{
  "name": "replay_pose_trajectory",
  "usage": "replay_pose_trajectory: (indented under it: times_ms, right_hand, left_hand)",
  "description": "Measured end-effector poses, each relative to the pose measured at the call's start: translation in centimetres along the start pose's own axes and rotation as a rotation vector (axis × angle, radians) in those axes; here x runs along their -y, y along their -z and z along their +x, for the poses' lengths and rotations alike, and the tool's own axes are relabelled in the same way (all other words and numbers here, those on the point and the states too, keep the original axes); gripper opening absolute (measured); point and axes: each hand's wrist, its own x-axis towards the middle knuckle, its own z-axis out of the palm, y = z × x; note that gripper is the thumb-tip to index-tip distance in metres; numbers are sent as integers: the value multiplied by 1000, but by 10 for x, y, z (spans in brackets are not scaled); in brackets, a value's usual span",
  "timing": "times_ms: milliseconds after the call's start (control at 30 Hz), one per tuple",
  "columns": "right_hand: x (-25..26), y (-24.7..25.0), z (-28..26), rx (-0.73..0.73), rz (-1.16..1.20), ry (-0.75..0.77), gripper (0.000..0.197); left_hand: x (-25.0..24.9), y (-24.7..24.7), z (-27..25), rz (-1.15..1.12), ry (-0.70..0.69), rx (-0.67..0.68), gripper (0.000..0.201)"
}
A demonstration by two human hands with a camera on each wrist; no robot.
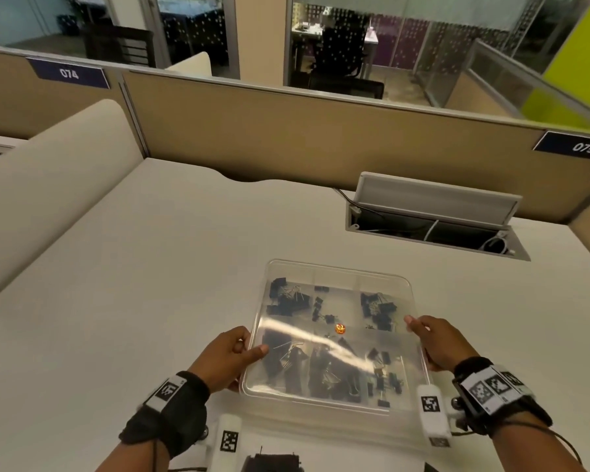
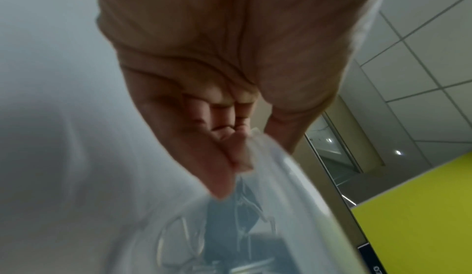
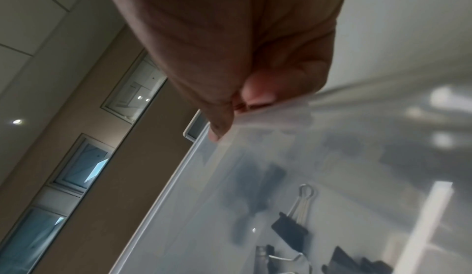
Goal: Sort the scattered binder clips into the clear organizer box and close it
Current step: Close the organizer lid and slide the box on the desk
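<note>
A clear organizer box [image 1: 406, 434] sits on the white desk, and black binder clips [image 1: 288, 299] lie grouped in its compartments. The clear lid [image 1: 331, 338] lies over the box, with glare across it. My left hand [image 1: 239, 352] grips the lid's left edge, thumb on top. My right hand [image 1: 433, 338] grips the right edge. In the left wrist view, my left hand [image 2: 237, 153] pinches the lid rim [image 2: 281, 177]. The right wrist view shows my right hand [image 3: 230, 106] pinching the lid [image 3: 344, 112] above a binder clip [image 3: 291, 230].
An open cable hatch [image 1: 433, 216] is set into the desk behind the box at the right. A small black object [image 1: 271, 463] lies at the near desk edge. A tan partition [image 1: 286, 131] bounds the back and a cream divider [image 1: 48, 185] the left.
</note>
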Motion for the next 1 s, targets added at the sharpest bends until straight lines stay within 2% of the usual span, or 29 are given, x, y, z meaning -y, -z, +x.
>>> replay_pose_trajectory:
  times_ms: [100, 200, 300, 367, 467, 600, 867, 933, 1000]
  right_hand:
    - [5, 2, -8, 22, 58, -22, 45]
    - [2, 13, -24, 151, 107, -21, 23]
    - [-12, 23, -54, 265, 138, -63, 50]
    - [-19, 21, -75, 260, 162, -109, 57]
    - [-25, 10, -90, 201, 250, -156, 57]
    - [-28, -3, -86, 80, 274, -234, 25]
    - [-25, -1, -77, 154, 279, -388, 19]
    - [-23, 1, -77, 172, 256, -395, 23]
    - [-20, 2, -79, 183, 197, -384, 33]
  left_hand:
    - [-1, 2, 3, -7, 19, 20, 42]
    - [-2, 3, 2, -15, 5, 21, 35]
    - [-2, 6, 1, -43, 14, 84, 42]
    - [0, 9, 0, -135, 43, 176, 46]
    - [3, 18, 0, -200, 45, 278, 39]
    - [7, 29, 4, -131, 63, 390, 55]
    - [-2, 26, 6, -42, 124, 367, 55]
    - [-8, 26, 7, 28, 131, 353, 56]
    - [-13, 26, 5, 176, 116, 334, 65]
